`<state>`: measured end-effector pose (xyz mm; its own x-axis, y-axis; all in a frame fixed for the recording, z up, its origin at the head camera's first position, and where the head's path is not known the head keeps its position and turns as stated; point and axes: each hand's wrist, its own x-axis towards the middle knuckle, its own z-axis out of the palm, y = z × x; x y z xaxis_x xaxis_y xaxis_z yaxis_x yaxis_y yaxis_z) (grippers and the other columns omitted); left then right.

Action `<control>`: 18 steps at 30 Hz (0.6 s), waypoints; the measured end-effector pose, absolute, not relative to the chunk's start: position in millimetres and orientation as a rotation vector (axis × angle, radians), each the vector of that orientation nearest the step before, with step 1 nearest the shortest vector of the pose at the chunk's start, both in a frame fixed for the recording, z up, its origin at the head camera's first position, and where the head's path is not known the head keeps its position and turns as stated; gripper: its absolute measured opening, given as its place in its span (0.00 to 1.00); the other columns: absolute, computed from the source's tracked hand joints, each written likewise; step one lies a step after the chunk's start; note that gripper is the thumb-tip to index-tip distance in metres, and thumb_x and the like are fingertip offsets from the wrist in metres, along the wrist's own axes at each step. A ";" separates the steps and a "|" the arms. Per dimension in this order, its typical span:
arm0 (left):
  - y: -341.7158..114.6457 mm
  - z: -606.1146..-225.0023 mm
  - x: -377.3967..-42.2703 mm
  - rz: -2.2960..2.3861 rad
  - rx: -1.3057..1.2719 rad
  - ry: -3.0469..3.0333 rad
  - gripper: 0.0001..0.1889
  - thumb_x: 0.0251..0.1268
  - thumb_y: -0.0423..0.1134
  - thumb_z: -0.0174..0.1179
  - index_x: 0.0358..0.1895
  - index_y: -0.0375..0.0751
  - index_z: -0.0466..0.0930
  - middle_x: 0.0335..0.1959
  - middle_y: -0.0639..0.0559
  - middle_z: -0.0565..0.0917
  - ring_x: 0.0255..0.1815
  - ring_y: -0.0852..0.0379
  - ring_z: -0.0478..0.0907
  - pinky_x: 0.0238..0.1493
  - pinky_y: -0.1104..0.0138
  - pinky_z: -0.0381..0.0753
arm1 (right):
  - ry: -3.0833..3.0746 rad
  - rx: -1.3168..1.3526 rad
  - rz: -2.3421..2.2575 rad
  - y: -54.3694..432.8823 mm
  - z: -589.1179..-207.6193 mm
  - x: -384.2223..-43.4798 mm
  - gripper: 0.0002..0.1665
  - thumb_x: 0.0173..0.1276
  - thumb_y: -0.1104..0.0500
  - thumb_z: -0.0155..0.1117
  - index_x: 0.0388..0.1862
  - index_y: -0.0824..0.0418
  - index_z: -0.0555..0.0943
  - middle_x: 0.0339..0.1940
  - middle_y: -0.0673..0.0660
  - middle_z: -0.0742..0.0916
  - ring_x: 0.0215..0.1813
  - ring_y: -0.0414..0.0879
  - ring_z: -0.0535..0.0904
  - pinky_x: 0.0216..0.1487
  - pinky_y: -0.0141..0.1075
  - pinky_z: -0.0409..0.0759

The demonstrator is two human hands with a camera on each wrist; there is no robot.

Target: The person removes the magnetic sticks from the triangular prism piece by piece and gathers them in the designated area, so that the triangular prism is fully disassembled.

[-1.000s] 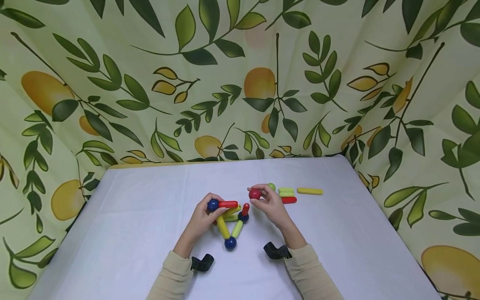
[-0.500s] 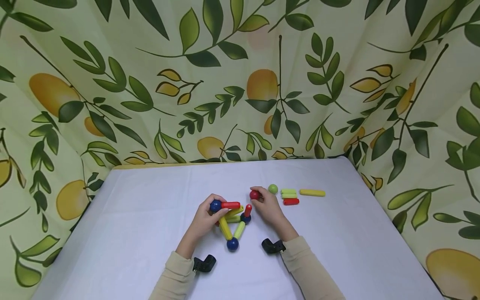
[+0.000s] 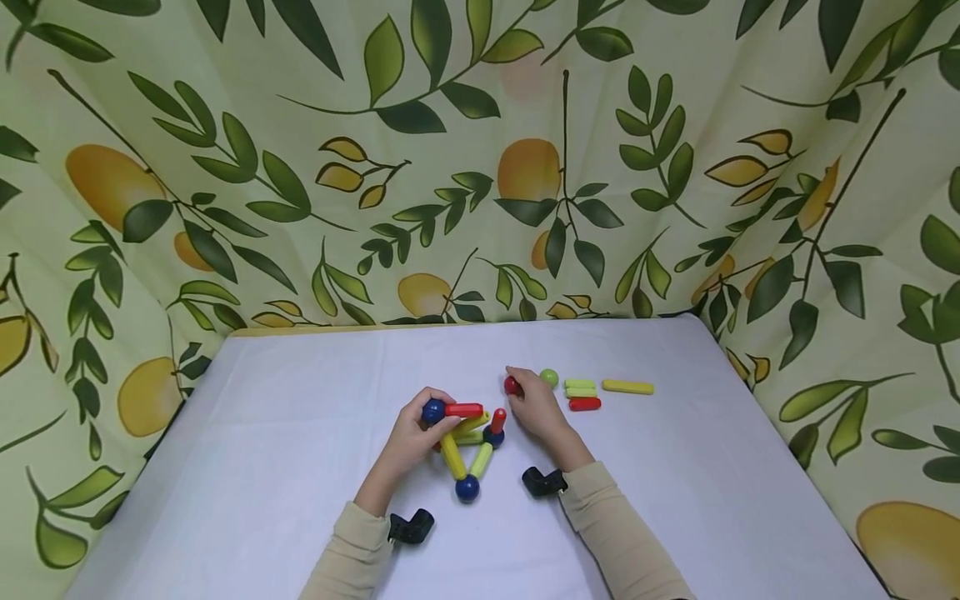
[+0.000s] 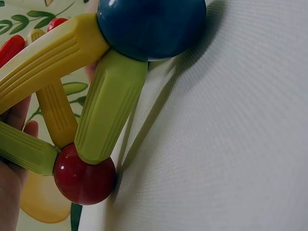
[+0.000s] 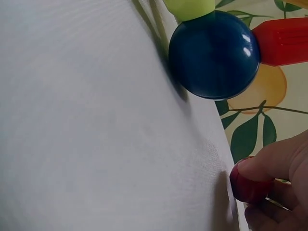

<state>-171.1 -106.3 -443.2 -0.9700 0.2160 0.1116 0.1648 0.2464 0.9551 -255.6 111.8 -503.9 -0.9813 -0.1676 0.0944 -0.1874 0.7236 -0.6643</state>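
Observation:
My left hand (image 3: 405, 433) grips the upper blue ball (image 3: 433, 411) of a frame of magnetic sticks and balls; a red stick (image 3: 463, 410) points right from that ball. A yellow stick (image 3: 453, 457) slopes down to the front blue ball (image 3: 467, 488), which a light green stick (image 3: 482, 460) joins to another blue ball (image 3: 493, 436) bearing a raised red stick (image 3: 498, 419). Low on the frame, the left wrist view shows a dark red ball (image 4: 84, 174). My right hand (image 3: 538, 408) pinches a loose red ball (image 5: 250, 185), apart from the frame and close to the white cloth.
Right of my right hand are a green ball (image 3: 549, 378), light green sticks (image 3: 581, 388), a short red stick (image 3: 585, 404) and a longer yellow stick (image 3: 627, 387). The white-clothed table (image 3: 300, 467) meets a leaf-and-fruit patterned curtain (image 3: 465, 208) at the back.
My right hand has turned back-up and come lower, still pinching the red ball, which is now partly covered by the fingers. My left hand and the frame keep nearly the same pose.

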 end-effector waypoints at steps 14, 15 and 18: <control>-107.6 -443.9 -171.6 1.869 0.385 2.459 0.12 0.63 0.35 0.61 0.47 0.38 0.73 0.46 0.41 0.78 0.38 0.54 0.74 0.32 0.68 0.79 | -2.885 0.298 1.119 117.1 -497.6 -247.7 0.33 0.63 0.64 0.62 0.68 0.60 0.68 0.66 0.59 0.76 0.68 0.53 0.69 0.65 0.48 0.71; -107.9 -444.2 -171.6 1.876 0.389 2.450 0.12 0.63 0.35 0.61 0.47 0.37 0.73 0.45 0.40 0.78 0.37 0.55 0.74 0.32 0.69 0.78 | -2.886 0.297 1.114 117.8 -497.4 -247.1 0.33 0.63 0.64 0.61 0.68 0.60 0.68 0.66 0.59 0.75 0.69 0.53 0.69 0.65 0.48 0.71; -108.3 -445.2 -171.8 1.885 0.406 2.428 0.12 0.63 0.34 0.61 0.47 0.37 0.72 0.44 0.39 0.77 0.34 0.56 0.73 0.30 0.67 0.79 | -2.883 0.306 1.106 119.9 -496.3 -244.6 0.34 0.63 0.64 0.61 0.69 0.59 0.67 0.67 0.58 0.75 0.69 0.53 0.68 0.66 0.48 0.70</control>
<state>-171.8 -108.3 -445.2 -0.9648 0.2305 0.1268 0.1800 0.2267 0.9572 -244.6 119.9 -496.3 -0.9799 -0.1694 0.1058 -0.1967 0.7267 -0.6581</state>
